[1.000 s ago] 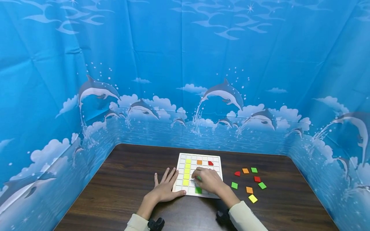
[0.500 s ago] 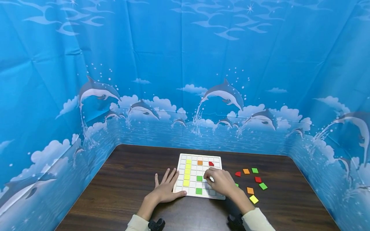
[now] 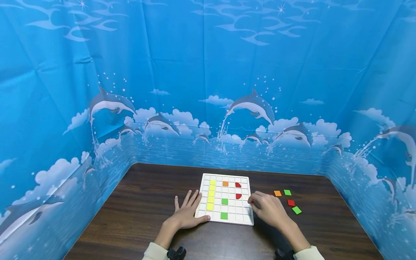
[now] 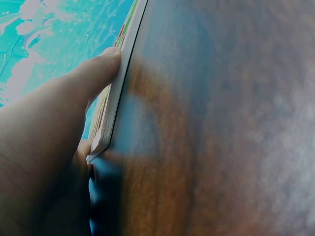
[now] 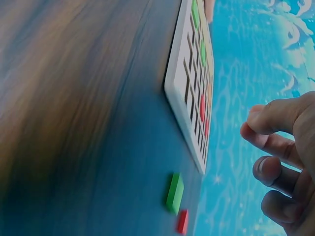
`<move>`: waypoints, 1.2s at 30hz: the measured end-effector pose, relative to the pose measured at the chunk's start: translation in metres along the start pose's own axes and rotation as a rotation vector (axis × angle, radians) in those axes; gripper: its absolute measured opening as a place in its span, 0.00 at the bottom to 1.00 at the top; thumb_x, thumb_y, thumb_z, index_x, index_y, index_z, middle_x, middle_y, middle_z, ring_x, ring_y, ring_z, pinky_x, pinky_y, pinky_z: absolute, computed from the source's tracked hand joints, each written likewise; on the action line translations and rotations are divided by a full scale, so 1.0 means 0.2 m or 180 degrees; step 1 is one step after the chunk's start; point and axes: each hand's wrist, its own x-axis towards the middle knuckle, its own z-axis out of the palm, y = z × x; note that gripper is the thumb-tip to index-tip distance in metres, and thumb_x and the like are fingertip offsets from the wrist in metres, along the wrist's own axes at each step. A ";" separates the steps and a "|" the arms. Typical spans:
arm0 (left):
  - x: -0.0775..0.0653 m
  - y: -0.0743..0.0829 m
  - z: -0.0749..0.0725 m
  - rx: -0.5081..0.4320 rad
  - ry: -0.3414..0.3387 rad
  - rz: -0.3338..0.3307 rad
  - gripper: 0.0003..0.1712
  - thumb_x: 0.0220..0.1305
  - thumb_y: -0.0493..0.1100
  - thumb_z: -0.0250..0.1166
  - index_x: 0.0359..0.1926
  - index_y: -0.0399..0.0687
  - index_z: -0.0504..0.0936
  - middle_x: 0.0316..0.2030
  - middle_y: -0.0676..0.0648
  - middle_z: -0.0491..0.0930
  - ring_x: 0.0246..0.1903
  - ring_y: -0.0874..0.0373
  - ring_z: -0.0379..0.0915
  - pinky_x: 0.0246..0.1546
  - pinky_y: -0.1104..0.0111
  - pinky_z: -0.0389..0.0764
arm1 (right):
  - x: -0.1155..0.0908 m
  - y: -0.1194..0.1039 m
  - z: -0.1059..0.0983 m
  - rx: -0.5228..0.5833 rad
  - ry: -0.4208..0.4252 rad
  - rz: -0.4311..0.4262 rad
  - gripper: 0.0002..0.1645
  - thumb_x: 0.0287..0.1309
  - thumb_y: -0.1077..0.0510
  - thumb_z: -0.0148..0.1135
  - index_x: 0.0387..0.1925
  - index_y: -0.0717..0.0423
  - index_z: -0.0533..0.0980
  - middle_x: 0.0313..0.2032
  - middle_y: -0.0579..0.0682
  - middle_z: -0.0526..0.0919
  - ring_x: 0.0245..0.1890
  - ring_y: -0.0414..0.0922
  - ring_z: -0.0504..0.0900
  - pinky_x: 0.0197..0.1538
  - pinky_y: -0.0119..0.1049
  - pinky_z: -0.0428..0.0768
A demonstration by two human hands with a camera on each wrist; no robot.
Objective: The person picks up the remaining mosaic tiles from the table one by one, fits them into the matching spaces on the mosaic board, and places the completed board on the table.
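A white grid board (image 3: pixel 245 218) lies on the table. My left hand (image 3: pixel 183 215) rests at its left edge, fingers spread; in the left wrist view the thumb (image 4: pixel 101 69) presses on the board's near edge. A column of yellow squares (image 3: pixel 211 194), an orange square (image 3: pixel 225 183), two green squares (image 3: pixel 224 201) and two red quarter-round pieces (image 3: pixel 238 196) lie on the grid. My right hand (image 3: pixel 268 208) is just right of the board. In the right wrist view its thumb and index fingertips meet, the other fingers are curled, and nothing shows between them.
Loose pieces lie right of the board: an orange square (image 3: pixel 277 193), two green squares (image 3: pixel 297 210) and a red square (image 3: pixel 290 203). A bit of another red piece shows behind my right hand. The dark wooden table (image 3: pixel 130 216) is enclosed by a blue dolphin-print curtain (image 3: pixel 208 90).
My right hand has moved right from over the board to beside its right edge, uncovering a green square and the lower red quarter-round piece. My left hand has stayed put.
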 end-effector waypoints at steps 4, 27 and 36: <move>0.00 0.00 0.00 -0.0021 0.0025 0.0003 0.65 0.61 0.86 0.58 0.87 0.59 0.50 0.88 0.51 0.42 0.87 0.45 0.29 0.74 0.28 0.16 | -0.06 0.06 -0.04 -0.0025 0.0004 0.0160 0.10 0.56 0.61 0.80 0.34 0.43 0.87 0.31 0.33 0.83 0.23 0.29 0.67 0.24 0.26 0.66; 0.00 0.00 0.00 -0.0005 0.0020 0.0038 0.66 0.61 0.86 0.56 0.87 0.57 0.49 0.88 0.49 0.42 0.87 0.44 0.28 0.74 0.27 0.16 | -0.41 0.35 -0.15 -0.0036 -0.0660 0.1077 0.08 0.58 0.51 0.79 0.33 0.37 0.85 0.33 0.36 0.82 0.21 0.37 0.69 0.23 0.35 0.66; 0.01 -0.01 0.02 0.0035 0.0048 0.0022 0.65 0.61 0.86 0.56 0.87 0.59 0.49 0.88 0.51 0.42 0.87 0.46 0.28 0.74 0.28 0.15 | -0.43 0.34 -0.15 -0.0049 -0.0843 0.1127 0.12 0.54 0.52 0.82 0.32 0.36 0.83 0.36 0.37 0.83 0.24 0.39 0.72 0.25 0.38 0.70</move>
